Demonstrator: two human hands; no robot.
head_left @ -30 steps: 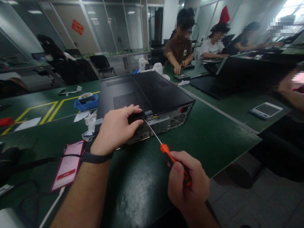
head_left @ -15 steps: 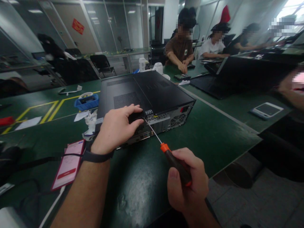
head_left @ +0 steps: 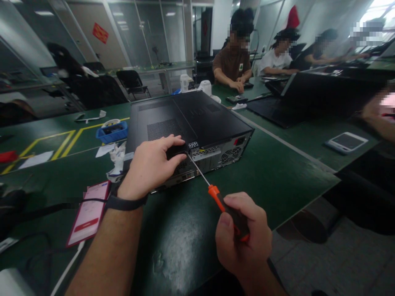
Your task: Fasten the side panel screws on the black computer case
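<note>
A black desktop computer case lies flat on the green table, its rear panel with fan grille and slots facing me. My left hand grips its rear edge, fingers over the top and thumb against the back. My right hand is closed around the orange and black handle of a screwdriver. The thin shaft slants up to the rear edge of the case, beside my left fingertips. Whatever the tip touches is too small to make out.
Left of the case are a blue basket, crumpled white plastic and a red-edged phone with a cable. A grey device and a large black open case are on the right. Co-workers sit at the far side.
The screwdriver handle has turned, so an orange stripe now shows along it. My right thumb and fingers have shifted slightly around the handle. My left hand stays in place.
</note>
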